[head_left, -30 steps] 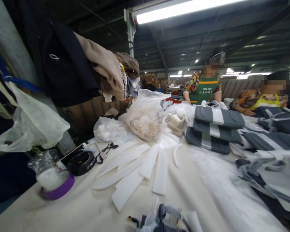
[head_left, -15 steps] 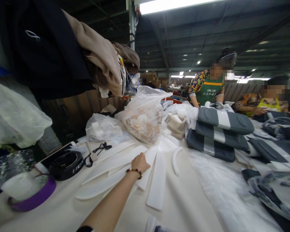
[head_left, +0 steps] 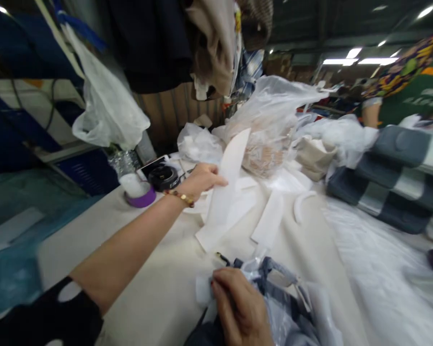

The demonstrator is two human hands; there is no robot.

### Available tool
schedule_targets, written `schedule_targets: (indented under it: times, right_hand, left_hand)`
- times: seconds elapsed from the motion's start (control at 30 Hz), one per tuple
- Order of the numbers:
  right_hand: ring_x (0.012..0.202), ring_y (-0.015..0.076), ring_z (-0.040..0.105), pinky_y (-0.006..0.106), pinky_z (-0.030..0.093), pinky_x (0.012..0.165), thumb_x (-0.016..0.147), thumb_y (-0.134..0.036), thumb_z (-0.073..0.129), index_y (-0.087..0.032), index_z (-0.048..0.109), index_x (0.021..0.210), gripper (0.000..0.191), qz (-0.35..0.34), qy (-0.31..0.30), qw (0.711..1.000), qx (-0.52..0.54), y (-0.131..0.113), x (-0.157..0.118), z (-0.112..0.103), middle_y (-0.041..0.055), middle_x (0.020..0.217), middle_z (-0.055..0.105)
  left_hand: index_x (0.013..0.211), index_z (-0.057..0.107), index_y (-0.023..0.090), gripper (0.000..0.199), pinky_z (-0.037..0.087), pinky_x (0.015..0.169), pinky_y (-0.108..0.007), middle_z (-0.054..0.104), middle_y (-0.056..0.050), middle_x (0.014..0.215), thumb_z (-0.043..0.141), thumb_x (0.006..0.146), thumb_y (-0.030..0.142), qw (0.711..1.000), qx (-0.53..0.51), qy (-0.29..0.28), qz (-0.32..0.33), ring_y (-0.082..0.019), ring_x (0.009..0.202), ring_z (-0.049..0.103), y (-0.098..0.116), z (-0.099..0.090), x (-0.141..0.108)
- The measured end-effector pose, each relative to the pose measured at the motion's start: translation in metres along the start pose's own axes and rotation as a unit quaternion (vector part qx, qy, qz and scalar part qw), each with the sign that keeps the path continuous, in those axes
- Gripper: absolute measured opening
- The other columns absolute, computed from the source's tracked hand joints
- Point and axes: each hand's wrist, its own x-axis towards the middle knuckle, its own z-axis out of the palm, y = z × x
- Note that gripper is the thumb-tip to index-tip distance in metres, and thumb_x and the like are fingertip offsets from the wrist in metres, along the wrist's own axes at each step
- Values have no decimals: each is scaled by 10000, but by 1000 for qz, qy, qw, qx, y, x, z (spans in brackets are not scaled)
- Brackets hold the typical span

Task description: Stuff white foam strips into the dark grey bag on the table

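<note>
My left hand [head_left: 203,181], with a beaded bracelet at the wrist, pinches a long white curved strip [head_left: 234,156] between thumb and fingers. The strip stands tilted over more white strips [head_left: 269,218] lying on the table. At the bottom edge, my right hand [head_left: 243,307] has its fingers curled closed on a dark blue-grey bag [head_left: 283,312] with clear plastic around its straps. A small white piece shows beside those fingertips. The right hand hides part of the bag, and the frame cuts off the rest.
A purple tape roll [head_left: 140,196] and a black roll [head_left: 163,178] sit at the table's left. A large clear plastic bag [head_left: 270,120] stands behind the strips. Stacked dark padded pieces [head_left: 389,168] lie on the right, near a co-worker in a green apron [head_left: 411,96].
My left hand has lifted a white strip from the pile. My right hand and the dark bag have come into view at the bottom. The view has turned left.
</note>
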Motion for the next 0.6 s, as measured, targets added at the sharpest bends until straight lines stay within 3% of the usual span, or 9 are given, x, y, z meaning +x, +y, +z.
schedule_targets:
  times: [0.13,0.23,0.3,0.37,0.4,0.5,0.6]
  right_hand:
    - [882,153,614,246,501,775,907,-128,480,-140,554,1066,176,-105,-42,991,-68,-12,4,2,84,982,649]
    - [773,150,622,273,477,700,963,-242,412,-149,598,972,208,-214,-77,968,-105,-27,-1,22,40,889,681]
    - [701,171,616,316,459,652,996,-422,244,-163,612,885,464,-206,-88,964,-146,-33,-10,40,31,771,672]
    - [617,197,587,353,429,589,962,-548,131,-179,610,779,631,-146,-115,961,-204,-33,-20,55,35,664,627]
    - [565,199,559,357,404,550,944,-586,181,-187,597,716,620,-123,-131,957,-227,-31,-25,60,29,617,595]
    - [476,183,487,352,337,491,769,-605,606,-202,540,575,452,-121,-154,946,-260,-26,-31,65,-6,526,521]
    - [482,176,486,358,352,537,548,-507,822,-206,532,537,418,-115,-163,940,-275,-24,-29,63,-19,503,525]
  left_hand:
    - [661,604,142,204,358,439,-190,591,49,564,645,464,173,994,-86,19,-68,-113,495,517,-44,-78,-88]
    - [827,665,160,309,460,489,-230,672,23,640,664,519,188,979,-133,22,-155,-168,560,605,-82,-106,-150]
    - [938,678,174,377,502,534,-243,715,1,735,700,566,229,973,-148,41,-173,-181,616,637,-100,-113,-181]
    - [970,689,184,406,528,575,-251,733,-20,831,747,579,279,973,-151,66,-162,-190,668,653,-111,-113,-199]
    - [950,698,186,394,536,595,-251,736,-25,853,765,578,297,974,-152,79,-148,-194,691,658,-114,-111,-205]
    - [854,712,189,308,542,664,-242,734,-13,807,787,580,307,977,-158,110,-90,-193,744,664,-123,-103,-209]
    - [822,692,179,240,530,620,-237,681,22,603,763,634,312,979,-160,94,-85,-147,573,631,-134,-93,-206]
